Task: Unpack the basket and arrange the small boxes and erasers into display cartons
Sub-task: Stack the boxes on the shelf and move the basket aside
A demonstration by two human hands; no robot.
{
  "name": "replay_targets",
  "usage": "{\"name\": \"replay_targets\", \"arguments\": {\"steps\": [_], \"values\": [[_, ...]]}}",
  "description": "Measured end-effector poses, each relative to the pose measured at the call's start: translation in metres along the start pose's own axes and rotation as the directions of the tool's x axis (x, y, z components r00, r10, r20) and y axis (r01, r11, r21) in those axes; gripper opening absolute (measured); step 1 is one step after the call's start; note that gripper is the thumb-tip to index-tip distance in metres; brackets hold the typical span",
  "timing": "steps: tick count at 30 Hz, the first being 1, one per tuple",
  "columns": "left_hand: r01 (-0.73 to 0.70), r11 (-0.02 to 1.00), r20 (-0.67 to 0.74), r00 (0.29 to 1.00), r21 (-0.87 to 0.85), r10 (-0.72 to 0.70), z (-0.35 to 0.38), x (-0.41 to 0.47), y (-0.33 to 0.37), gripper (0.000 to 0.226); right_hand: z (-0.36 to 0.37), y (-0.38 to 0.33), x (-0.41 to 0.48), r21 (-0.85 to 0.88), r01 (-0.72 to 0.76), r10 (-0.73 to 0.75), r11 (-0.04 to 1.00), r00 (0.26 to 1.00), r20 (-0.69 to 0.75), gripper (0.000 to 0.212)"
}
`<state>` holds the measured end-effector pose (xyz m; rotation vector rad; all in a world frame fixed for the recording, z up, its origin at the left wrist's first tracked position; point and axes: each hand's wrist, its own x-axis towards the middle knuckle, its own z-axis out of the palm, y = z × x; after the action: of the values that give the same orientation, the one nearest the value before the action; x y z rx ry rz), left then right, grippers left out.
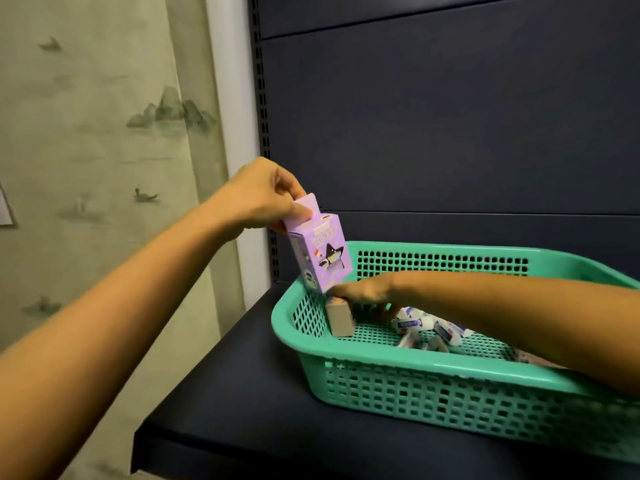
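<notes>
Your left hand (263,199) pinches the top flap of the purple box (322,258) between thumb and fingers. The box hangs tilted in the air over the left end of the green basket (415,370). Its lower corner covers the fingertips of your right hand (367,292), so you cannot tell whether that hand grips anything. It reaches down inside the basket, just beside a small grey box (341,318) standing at the left wall.

The wrapped erasers (426,329) lie blurred in a loose heap on the basket floor. Your right forearm crosses the near rim and hides what lies beneath it. The basket's right end runs out of view.

The basket sits on the dark shelf (225,393), near its left edge, with bare shelf in front of it. The shelf's back panel (450,116) rises close behind.

Your left arm is stretched forward, wrist raised. Your right arm comes in low from the right.
</notes>
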<state>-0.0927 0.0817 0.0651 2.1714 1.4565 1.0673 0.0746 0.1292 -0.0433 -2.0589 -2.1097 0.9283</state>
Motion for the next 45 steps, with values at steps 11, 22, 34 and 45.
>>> {"name": "replay_targets", "arguments": {"steps": [11, 22, 34, 45], "values": [[-0.011, 0.997, -0.008, 1.0, -0.076, 0.01, -0.019, 0.009, -0.021, 0.005, -0.001, -0.01, -0.007, 0.29, 0.07, -0.081, 0.954, 0.996, 0.026, 0.02], [-0.212, 0.973, 0.091, 0.971, -0.086, 0.22, 0.033, 0.026, 0.044, 0.01, -0.086, 0.093, -0.122, 0.393, 0.365, -0.044, 0.844, 0.778, -0.627, 0.04], [-0.434, 0.851, 0.215, 0.837, -0.297, 0.502, 0.212, -0.005, 0.24, 0.015, -0.097, 0.31, -0.31, 0.473, 0.261, 0.309, 0.842, 0.485, -0.818, 0.041], [-0.494, 0.774, 0.303, 0.726, -0.396, 0.618, 0.384, -0.058, 0.406, 0.012, -0.097, 0.498, -0.436, 0.513, 0.106, 0.461, 0.852, 0.314, -0.83, 0.055]]}}
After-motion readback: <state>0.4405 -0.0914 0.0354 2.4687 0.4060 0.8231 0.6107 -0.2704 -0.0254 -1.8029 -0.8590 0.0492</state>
